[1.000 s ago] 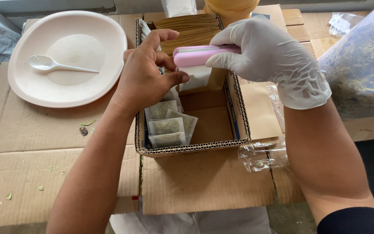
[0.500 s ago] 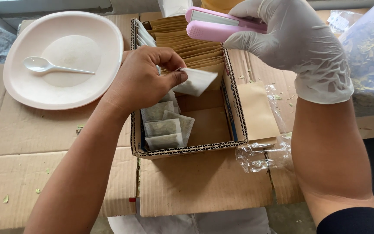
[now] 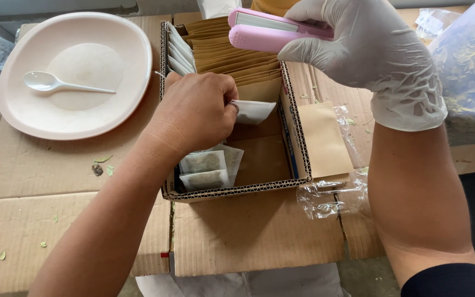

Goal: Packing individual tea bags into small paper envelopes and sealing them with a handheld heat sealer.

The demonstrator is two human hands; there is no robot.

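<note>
- The bare left hand (image 3: 193,113) pinches a small white paper sachet (image 3: 253,110) between thumb and fingers, low inside the box (image 3: 298,137).
- The right hand (image 3: 366,47), in a thin wrinkled white glove, grips a glossy pink sealer (image 3: 273,32) above the box's far end; its two long flat bars stand slightly apart.
- The box is shallow corrugated cardboard with raw fluted edges. At its far end stand a row of tan paper envelopes (image 3: 232,52) and some white ones (image 3: 178,52); at the near left lie flat filled sachets (image 3: 204,170), greenish through thin paper.
- A smooth, rounded pale plate (image 3: 23,115) holds a white plastic spoon (image 3: 56,83) on the cardboard-covered worktop (image 3: 56,220), which is flecked with dry leaf bits.
- A tan envelope (image 3: 322,140) lies right of the box on crinkled clear film (image 3: 331,198); a clear bag of dried leaves (image 3: 468,71) sits far right.
- Against half a second ago, the left hand has sunk deeper into the box, covering more of the filled sachets, and the sachet it holds is lower; the sealer stays raised.
</note>
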